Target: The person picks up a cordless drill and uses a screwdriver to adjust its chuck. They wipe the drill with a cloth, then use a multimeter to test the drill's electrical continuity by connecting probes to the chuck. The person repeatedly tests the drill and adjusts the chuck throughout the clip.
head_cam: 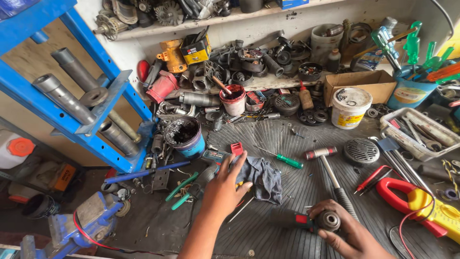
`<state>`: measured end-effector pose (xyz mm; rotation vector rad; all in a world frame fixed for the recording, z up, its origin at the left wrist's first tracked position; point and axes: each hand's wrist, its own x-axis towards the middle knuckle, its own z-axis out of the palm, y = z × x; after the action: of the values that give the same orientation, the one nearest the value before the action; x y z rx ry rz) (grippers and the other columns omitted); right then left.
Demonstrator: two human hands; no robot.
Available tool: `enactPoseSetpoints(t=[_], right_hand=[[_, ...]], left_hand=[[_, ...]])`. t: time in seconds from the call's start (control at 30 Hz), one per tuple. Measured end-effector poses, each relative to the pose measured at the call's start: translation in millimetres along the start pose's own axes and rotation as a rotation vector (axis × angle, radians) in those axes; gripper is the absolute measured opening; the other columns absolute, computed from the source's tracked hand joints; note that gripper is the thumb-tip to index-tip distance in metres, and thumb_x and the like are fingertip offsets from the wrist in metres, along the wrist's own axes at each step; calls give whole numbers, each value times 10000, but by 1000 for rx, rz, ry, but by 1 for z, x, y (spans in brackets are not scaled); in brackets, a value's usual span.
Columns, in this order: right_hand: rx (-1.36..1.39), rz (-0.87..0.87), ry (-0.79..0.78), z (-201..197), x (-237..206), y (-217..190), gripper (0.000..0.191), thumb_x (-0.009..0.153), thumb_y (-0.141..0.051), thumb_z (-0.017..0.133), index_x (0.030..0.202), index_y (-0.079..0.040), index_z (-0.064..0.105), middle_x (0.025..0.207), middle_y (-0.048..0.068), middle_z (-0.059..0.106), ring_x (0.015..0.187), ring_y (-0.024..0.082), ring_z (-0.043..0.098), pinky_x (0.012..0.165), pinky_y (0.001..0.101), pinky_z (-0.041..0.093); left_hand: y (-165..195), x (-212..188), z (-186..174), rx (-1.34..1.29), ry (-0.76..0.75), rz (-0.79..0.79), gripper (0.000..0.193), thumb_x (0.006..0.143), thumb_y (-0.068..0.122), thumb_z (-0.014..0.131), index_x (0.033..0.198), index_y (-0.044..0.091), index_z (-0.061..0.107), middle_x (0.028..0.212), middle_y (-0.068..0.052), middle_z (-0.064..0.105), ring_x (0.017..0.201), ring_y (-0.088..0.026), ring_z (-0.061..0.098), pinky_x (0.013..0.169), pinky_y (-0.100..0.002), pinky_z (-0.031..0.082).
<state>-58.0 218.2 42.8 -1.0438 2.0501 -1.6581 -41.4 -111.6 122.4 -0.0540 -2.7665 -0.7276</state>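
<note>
My left hand (225,189) reaches forward over the bench, fingers spread, fingertips on the edge of a dark blue rag (261,176). A yellow-handled tool lies partly hidden under this hand. My right hand (347,230) holds a dark power-tool part with a red band and a round metal end (311,220) low on the ribbed rubber mat (287,144). A hammer (330,175) lies just beyond the right hand, and a green-handled screwdriver (282,159) lies beyond the rag.
A grease tub (184,135), green pliers (184,192), a blue vice (81,225) and a blue press frame (72,96) stand left. A red-yellow clamp meter (421,201), tool tray (419,132), white pot (350,106) and cardboard box (364,84) are right. Shelves behind hold motor parts.
</note>
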Motion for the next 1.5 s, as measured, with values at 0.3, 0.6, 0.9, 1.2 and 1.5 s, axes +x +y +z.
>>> enactPoseSetpoints(t=[0.3, 0.6, 0.9, 1.2, 1.5], right_hand=[[26, 24, -6, 4, -1, -2, 340, 930, -158, 688, 1234, -62, 572, 1217, 106, 563, 1184, 231, 552, 1019, 386, 463], [41, 32, -4, 6, 0, -10, 321, 931, -137, 679, 1223, -58, 569, 1192, 108, 562, 1144, 230, 560, 1003, 385, 460], [-8, -86, 14, 5, -5, -14, 313, 942, -131, 709, 1221, -30, 608, 1191, 112, 563, 1144, 236, 557, 998, 381, 462], [-33, -7, -79, 7, -17, -25, 323, 982, -165, 704, 1255, -44, 580, 1172, 104, 614, 1130, 219, 613, 988, 363, 495], [-141, -82, -90, 11, -19, -1, 440, 947, -169, 770, 1303, -28, 555, 1251, 129, 602, 1213, 264, 570, 1034, 395, 483]], left_hand=[[-37, 12, 3, -475, 893, 43, 206, 936, 36, 710, 1141, 34, 700, 1170, -119, 604, 973, -333, 638, 754, -409, 583], [-19, -6, 9, 130, -59, -262, 106, 867, 160, 748, 964, 122, 771, 946, -129, 729, 932, -348, 717, 794, -454, 563], [-25, -29, 81, 227, -352, -26, 232, 904, 310, 707, 868, 81, 706, 891, -135, 730, 875, -330, 710, 746, -469, 528], [41, -51, 59, -1511, -295, -100, 229, 1052, 266, 530, 1116, 46, 521, 895, -97, 649, 745, -174, 682, 593, -346, 579], [49, -49, 152, -1222, 75, 920, 244, 1007, -59, 704, 1201, 11, 574, 1007, -196, 701, 924, -309, 739, 855, -438, 639]])
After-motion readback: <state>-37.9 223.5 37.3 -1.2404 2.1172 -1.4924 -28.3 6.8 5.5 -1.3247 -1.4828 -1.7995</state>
